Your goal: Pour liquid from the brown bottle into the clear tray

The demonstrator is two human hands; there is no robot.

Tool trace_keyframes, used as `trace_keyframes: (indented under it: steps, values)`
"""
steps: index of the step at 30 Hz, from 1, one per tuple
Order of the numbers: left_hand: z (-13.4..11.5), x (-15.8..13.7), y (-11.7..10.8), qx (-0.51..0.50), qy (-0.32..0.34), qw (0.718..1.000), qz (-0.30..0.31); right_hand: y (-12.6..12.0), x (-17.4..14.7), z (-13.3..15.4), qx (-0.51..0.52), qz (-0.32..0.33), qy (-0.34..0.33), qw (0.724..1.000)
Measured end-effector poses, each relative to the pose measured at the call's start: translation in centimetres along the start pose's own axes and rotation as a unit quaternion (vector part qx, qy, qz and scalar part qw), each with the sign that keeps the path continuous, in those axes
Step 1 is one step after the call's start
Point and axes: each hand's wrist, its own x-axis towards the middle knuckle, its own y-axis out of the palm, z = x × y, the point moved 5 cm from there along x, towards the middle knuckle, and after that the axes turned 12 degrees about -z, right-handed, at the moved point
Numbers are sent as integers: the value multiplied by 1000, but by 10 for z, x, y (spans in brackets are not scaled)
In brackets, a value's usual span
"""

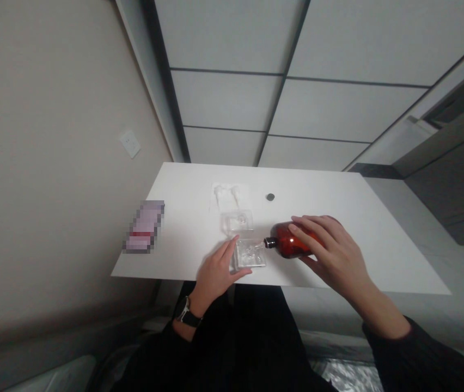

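My right hand [330,247] is wrapped round an amber bottle [291,240], tipped nearly level with its black neck pointing left. Clear liquid runs from its mouth into a small clear square container [250,255] near the table's front edge. My left hand [219,268] steadies that container from its left side, fingers at the back corner and thumb along the front. Just behind it lies another clear plastic piece [237,222], perhaps a lid or second box. Farther back are white cotton-tipped pieces [227,193] on a thin clear sheet; their exact kind is unclear.
A small dark round cap [270,197] lies on the white table [338,190] behind the bottle. At the left edge rests a blurred-out pinkish object [145,226]. A wall with a socket [129,144] stands left, and white panels [227,98] rise behind the table.
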Motion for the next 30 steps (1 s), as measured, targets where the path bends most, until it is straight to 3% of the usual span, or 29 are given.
trace_keyframes:
  steps: [30]
  values:
    - [2,-1,3,4,6,1000,0,-10,10,-2,-12,-6,-17,1000]
